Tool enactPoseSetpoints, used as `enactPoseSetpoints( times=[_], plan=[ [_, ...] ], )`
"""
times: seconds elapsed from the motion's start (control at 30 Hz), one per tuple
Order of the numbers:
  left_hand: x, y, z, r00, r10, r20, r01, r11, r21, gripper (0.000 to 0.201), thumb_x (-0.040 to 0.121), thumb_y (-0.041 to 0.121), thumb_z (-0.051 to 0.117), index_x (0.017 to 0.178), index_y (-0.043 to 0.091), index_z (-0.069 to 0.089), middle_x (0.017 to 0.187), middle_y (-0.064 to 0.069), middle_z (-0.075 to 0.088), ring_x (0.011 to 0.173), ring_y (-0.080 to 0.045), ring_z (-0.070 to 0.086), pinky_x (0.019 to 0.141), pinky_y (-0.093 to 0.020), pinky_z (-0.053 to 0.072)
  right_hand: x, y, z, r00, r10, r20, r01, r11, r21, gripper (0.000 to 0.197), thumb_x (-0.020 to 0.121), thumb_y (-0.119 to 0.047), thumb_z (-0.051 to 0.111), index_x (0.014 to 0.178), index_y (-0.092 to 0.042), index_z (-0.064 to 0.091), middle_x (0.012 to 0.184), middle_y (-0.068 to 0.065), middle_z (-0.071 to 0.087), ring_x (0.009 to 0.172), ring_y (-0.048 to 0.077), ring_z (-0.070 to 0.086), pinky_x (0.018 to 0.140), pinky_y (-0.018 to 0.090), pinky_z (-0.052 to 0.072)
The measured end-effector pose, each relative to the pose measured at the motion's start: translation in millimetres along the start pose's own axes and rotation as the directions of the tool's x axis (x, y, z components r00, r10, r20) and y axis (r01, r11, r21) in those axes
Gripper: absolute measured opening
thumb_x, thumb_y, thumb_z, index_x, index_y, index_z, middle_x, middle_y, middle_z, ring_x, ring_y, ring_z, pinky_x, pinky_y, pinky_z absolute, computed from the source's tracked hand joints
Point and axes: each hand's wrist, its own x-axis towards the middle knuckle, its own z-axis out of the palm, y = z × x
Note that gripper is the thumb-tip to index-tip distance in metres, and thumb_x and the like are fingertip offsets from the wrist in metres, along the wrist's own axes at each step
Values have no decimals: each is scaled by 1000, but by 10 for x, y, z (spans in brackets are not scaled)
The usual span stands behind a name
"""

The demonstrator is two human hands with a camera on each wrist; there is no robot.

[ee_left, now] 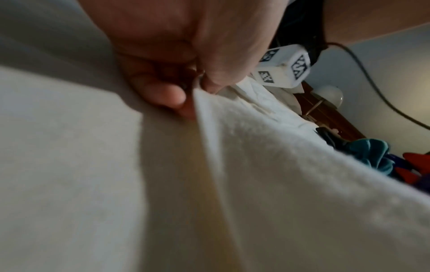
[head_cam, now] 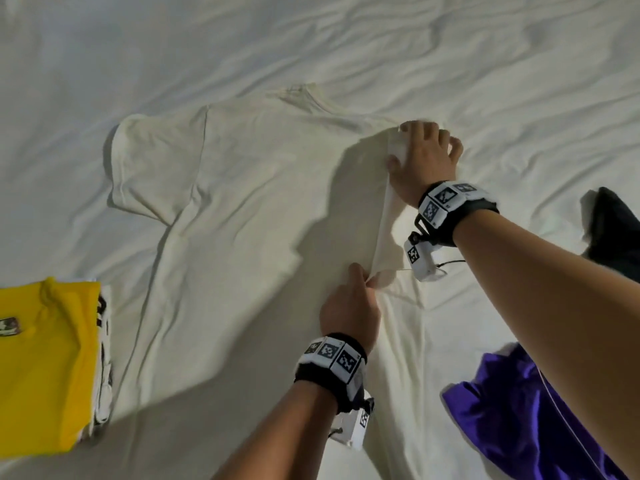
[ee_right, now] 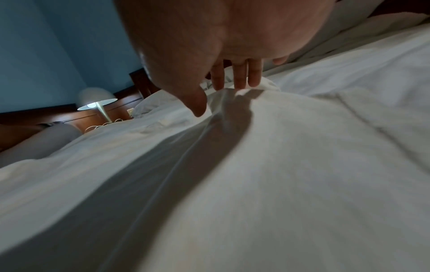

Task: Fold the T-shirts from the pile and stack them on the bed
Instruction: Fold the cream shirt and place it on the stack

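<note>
Cream T-shirt (head_cam: 242, 209) spread mid-frame on bed (head_cam: 104, 46); left hand (head_cam: 349, 306) and right hand (head_cam: 424, 157) both pinch its right edge, lifted, first side fold; next carry edge leftward

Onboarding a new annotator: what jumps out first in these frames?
The cream T-shirt spread across the middle of the white bed, its right edge pinched up by the left hand and right hand. Then the folded yellow shirt at the left edge and purple garment at lower right.
</note>
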Motion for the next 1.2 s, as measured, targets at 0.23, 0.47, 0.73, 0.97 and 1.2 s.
enactPoseSetpoints(
  times=[0.23, 0.47, 0.73, 0.97, 1.2],
  plan=[
    [-240, -122, -173, 987, 61, 149, -101, 955, 279, 41, 107, 24, 38, 146, 12, 35, 123, -19, 63, 111, -39, 63, 84, -44, 47, -1577, 98, -48, 999, 49, -17, -47, 991, 125, 28, 94, -27, 57, 121, -19, 57, 118, 7, 57, 113, 31, 48, 98, 45, 30],
    [-1397, -750, -161, 964, 120, 236, -225, 839, 495, 72, 93, 18, 52, 157, 18, 19, 160, -17, 20, 147, -39, 21, 118, -52, 25, -3604, 53, -16, 968, -157, 194, 139, 985, 105, 9, 89, -23, 68, 88, -17, 61, 83, 4, 60, 77, 34, 59, 62, 42, 47],
    [-2320, -1445, -76, 913, 141, 383, -361, 714, 599, 68, 106, 52, 14, 161, 26, -16, 167, -8, -25, 154, -32, -22, 120, -63, -9, -4698, -48, -234, 827, 120, 550, 66, 950, -306, 43, 80, -39, 55, 118, -17, 49, 113, 3, 58, 107, 29, 56, 80, 42, 47],
    [-2386, -1114, -360, 952, 97, 290, -225, 864, 451, 34, 103, 32, 41, 130, 14, 53, 127, -11, 54, 117, -32, 49, 98, -44, 43, -4750, -347, -508, 798, 142, 585, 129, 909, -396, 37, 89, -9, 44, 125, -13, 40, 104, 2, 72, 96, 27, 70, 97, 45, 37],
    [-2381, -988, -376, 745, -329, 581, 514, 837, -185, 73, 103, 54, 24, 99, -3, 69, 83, -26, 74, 64, -34, 69, 64, -44, 61, -4931, -767, -467, 779, 78, 623, -100, 995, 1, 15, 101, -28, 48, 114, -21, 50, 98, 6, 65, 85, 30, 64, 66, 35, 44]
  ],
)
